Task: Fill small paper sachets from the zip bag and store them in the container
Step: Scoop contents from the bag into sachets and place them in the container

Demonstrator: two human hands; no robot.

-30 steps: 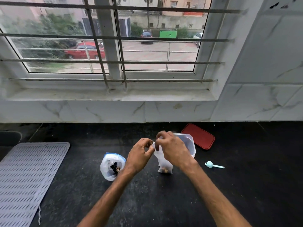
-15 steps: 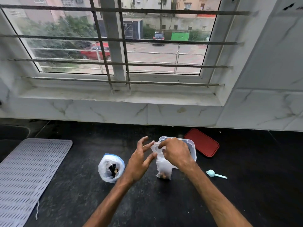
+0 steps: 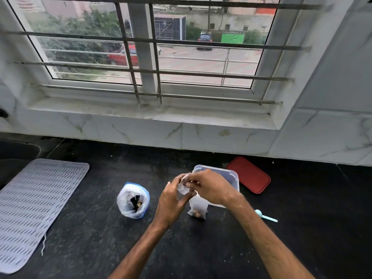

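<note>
From the head view, both hands work at the mouth of a small paper sachet (image 3: 198, 206) that stands on the tabletop (image 3: 96, 242), just in front of the open container (image 3: 232, 174). The left hand (image 3: 173, 200) and right hand (image 3: 211, 189) each pinch its crumpled top; brown bits show at its bottom. It looks like the closing step. Next, I'd say, it must be lifted over the rim behind it. The zip bag (image 3: 132, 200) stands open to the left, the red lid (image 3: 249, 177) and blue scoop (image 3: 265, 216) lie to the right, and a grey mat (image 3: 34, 208) is well apart. Nothing blocks the way.
</note>
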